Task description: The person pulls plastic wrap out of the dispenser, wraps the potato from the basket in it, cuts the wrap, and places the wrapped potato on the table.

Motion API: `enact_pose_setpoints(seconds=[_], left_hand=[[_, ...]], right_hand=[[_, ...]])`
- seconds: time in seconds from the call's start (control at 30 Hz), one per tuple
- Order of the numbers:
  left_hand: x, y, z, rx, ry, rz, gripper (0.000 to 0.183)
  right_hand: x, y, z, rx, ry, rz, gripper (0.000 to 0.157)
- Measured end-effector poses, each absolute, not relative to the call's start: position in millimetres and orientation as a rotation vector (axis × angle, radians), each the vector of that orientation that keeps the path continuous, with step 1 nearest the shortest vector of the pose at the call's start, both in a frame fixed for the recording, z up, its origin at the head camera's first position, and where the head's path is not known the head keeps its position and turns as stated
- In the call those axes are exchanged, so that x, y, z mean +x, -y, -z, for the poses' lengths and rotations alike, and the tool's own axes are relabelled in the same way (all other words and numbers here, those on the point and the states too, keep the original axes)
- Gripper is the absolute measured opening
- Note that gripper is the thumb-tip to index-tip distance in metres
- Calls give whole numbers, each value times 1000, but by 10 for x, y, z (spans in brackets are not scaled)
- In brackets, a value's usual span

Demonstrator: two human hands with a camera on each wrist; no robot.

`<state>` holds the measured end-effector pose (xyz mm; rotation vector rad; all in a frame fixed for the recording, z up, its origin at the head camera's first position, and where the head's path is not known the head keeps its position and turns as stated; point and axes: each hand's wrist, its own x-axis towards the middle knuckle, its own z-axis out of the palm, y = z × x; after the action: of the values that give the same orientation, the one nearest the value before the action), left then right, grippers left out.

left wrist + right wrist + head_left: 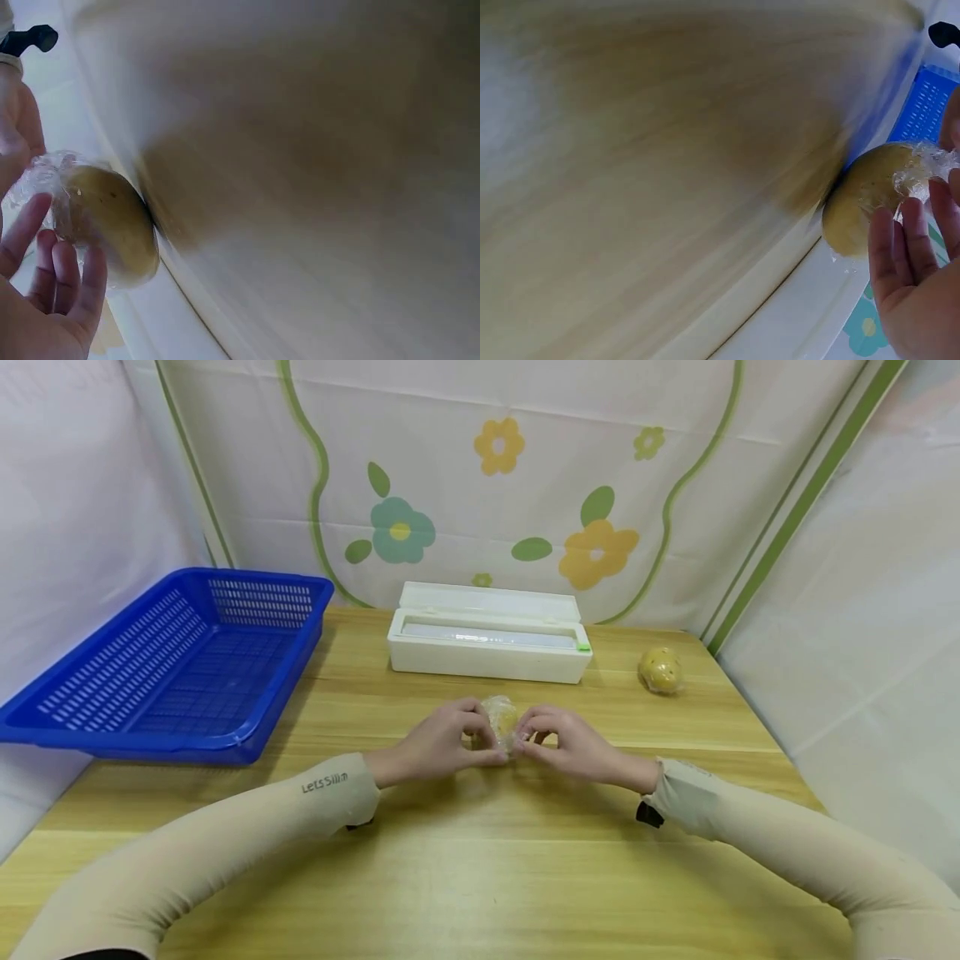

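A yellowish potato (112,217) rests on the table, partly covered in clear plastic wrap (498,706) that bunches up on top. From one side my left hand (446,739) pinches the gathered film between thumb and fingers. Opposite it, my right hand (573,747) pinches the film's other side, close to the left fingertips. In the right wrist view, the potato (862,195) shows beside the right hand's lower fingers, which lie along its film. Just behind the hands stands a white wrap dispenser box (487,656), its lid raised and shiny film inside.
A blue plastic basket (251,739) stands at the left of the wooden table (480,877). Another wrapped potato (661,671) lies at the back right. Cloth walls (450,452) with printed flowers close off the back and sides.
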<state>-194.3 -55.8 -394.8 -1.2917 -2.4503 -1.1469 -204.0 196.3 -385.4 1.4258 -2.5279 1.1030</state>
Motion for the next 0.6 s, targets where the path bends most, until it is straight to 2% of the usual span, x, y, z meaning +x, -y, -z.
enact_pose_setpoints(seconds=[0.37, 0.6], left_hand=[[-1991, 485, 3944, -1101, 2489, 1245, 21], [-2009, 452, 3929, -775, 2654, 1530, 24]], right_hand=[[-2120, -1831, 3798, 908, 2935, -1583, 21], [-2112, -1783, 3816, 705, 2977, -1716, 25]])
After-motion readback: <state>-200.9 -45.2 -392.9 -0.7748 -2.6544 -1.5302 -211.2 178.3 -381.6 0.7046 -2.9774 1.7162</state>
